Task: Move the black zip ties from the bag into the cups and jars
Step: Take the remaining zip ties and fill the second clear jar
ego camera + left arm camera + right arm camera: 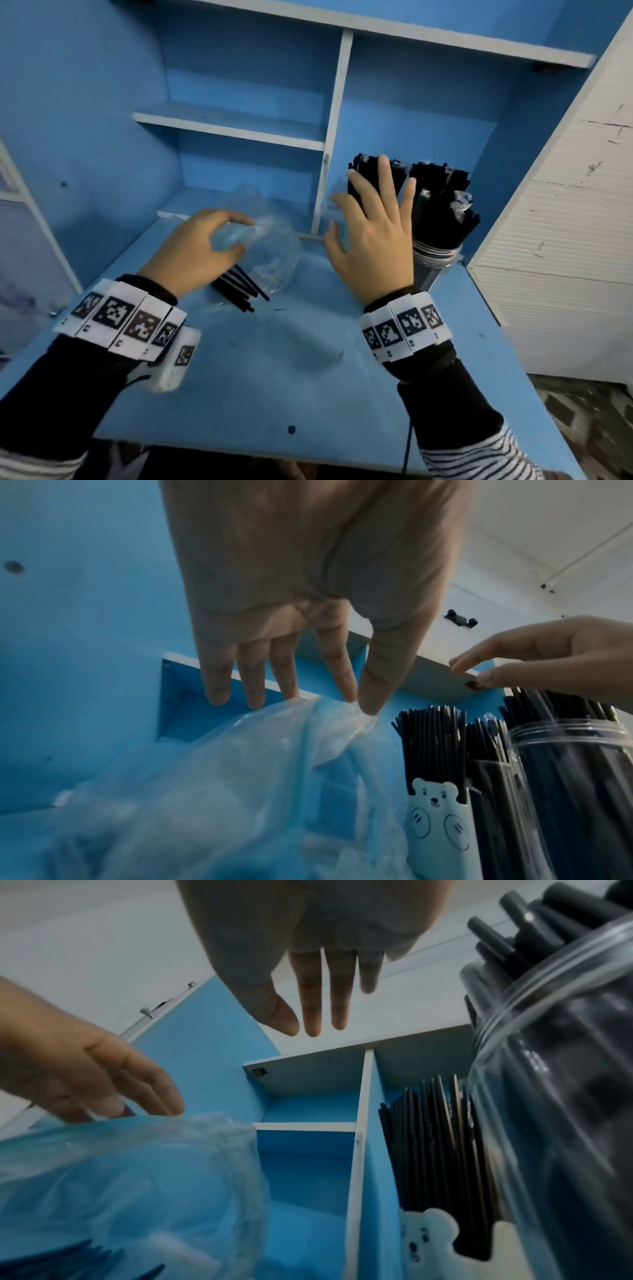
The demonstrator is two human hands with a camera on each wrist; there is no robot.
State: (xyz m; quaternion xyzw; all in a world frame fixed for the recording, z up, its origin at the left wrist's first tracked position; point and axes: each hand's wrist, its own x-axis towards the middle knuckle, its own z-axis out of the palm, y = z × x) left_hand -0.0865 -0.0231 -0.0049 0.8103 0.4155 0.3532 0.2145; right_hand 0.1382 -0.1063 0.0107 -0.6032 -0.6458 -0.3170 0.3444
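Risk as I see it: left hand [202, 246] pinches only the clear bag [270, 253] top, so last black zip ties [239, 287], lying at its mouth on the desk [308, 377], could spill w/ a tug. Right hand [371, 236] empty, fingers spread, near packed jar [435, 263] & bear cup [438, 829]; could knock them.

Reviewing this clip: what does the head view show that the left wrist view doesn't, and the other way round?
Only the head view shows the loose black zip ties lying on the blue desk at the mouth of the clear plastic bag, plus both marker wristbands.

Only the left wrist view shows the white bear-shaped cup packed with black zip ties, which the right hand hides from the head camera.

Both show the left hand pinching the bag, the right hand open and holding nothing, and the clear plastic jar full of ties.
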